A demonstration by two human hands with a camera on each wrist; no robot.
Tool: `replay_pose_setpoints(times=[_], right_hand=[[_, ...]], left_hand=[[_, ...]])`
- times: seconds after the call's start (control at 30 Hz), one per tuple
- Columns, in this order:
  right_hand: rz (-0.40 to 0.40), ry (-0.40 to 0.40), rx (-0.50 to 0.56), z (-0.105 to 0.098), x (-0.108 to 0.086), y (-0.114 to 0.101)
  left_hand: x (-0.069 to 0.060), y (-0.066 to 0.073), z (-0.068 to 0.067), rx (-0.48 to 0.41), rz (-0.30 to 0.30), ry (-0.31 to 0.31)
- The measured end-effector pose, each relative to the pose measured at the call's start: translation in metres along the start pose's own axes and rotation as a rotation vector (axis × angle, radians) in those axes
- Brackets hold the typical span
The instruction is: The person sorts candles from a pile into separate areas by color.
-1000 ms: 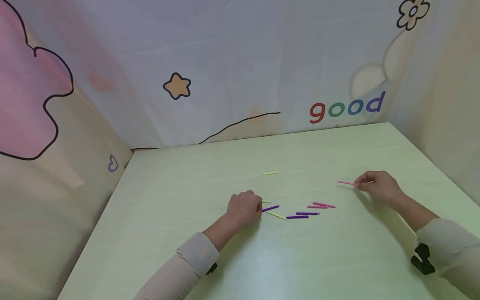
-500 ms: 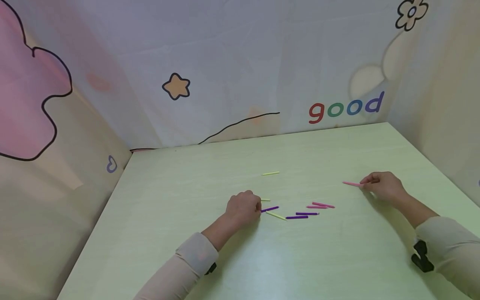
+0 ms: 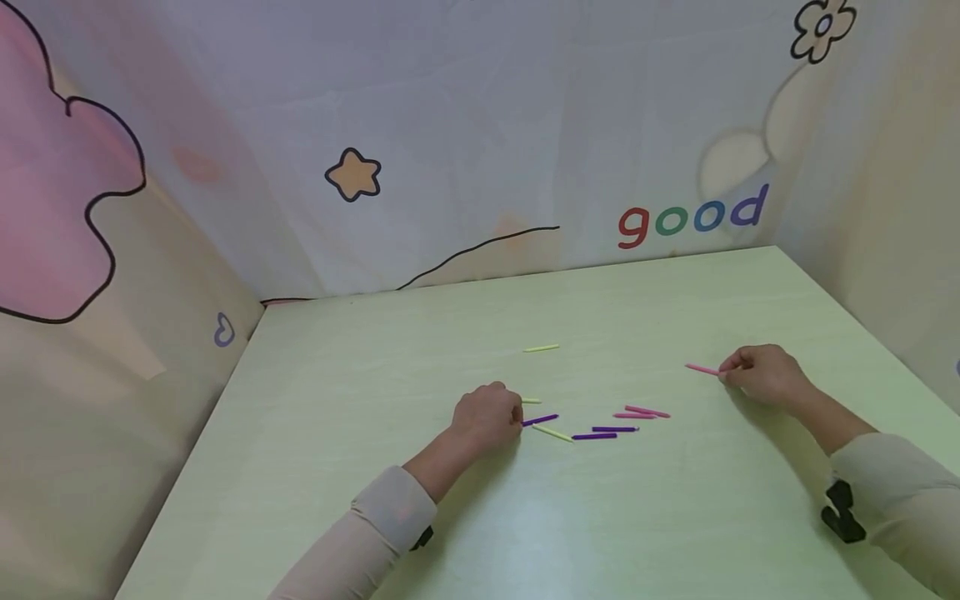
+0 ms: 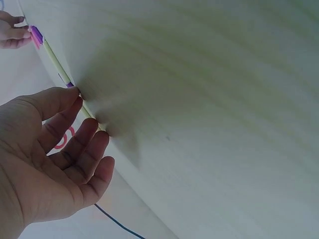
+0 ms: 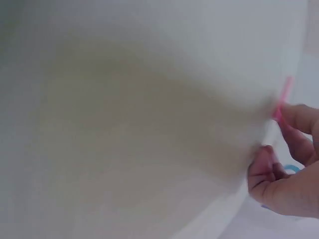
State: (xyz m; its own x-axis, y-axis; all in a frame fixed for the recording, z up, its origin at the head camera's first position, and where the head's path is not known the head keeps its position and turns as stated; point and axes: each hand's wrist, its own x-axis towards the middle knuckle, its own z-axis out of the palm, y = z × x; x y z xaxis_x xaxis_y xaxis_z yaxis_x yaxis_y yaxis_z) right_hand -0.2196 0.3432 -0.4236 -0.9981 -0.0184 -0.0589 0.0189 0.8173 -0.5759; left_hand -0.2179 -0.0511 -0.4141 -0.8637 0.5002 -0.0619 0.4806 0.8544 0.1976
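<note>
My left hand [image 3: 487, 418] rests low over the table and pinches the end of a thin purple stick [image 3: 542, 420] between thumb and index finger. One yellow stick [image 3: 531, 401] is partly hidden behind that hand; another yellow stick [image 3: 552, 433] lies just right of it. Farther right, my right hand [image 3: 763, 373] holds a pink stick [image 3: 702, 368] by one end, its other end pointing left. In the right wrist view the same pink stick [image 5: 285, 94] sits between thumb and fingertip, somewhat blurred.
Two purple sticks [image 3: 604, 432] lie side by side between the hands, with two pink sticks [image 3: 642, 412] behind them. A lone yellow stick [image 3: 542, 347] is farther back on the pale green table [image 3: 360, 358]. Printed cloth walls [image 3: 450, 150] enclose the back and sides.
My right hand has shifted slightly right with the pink stick, then stayed nearly still. The left hand and the sticks lying on the table look unmoved.
</note>
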Motion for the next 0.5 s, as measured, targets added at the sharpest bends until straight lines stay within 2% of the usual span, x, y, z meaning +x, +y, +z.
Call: replay_pose_setpoints(times=[0.17,0.37,0.5], right_hand=[[-0.045,-0.08,-0.025,-0.013,0.001,-0.007],[-0.054,-0.09,-0.004,-0.013,0.0,-0.01],[-0.056,-0.089,-0.037,-0.012,-0.007,-0.011]], left_hand=[[0.001,-0.001,0.001,0.001,-0.004,0.004],[-0.001,0.0,-0.001,-0.006,-0.006,0.011],[-0.002,0.001,0.0,-0.015,-0.006,0.009]])
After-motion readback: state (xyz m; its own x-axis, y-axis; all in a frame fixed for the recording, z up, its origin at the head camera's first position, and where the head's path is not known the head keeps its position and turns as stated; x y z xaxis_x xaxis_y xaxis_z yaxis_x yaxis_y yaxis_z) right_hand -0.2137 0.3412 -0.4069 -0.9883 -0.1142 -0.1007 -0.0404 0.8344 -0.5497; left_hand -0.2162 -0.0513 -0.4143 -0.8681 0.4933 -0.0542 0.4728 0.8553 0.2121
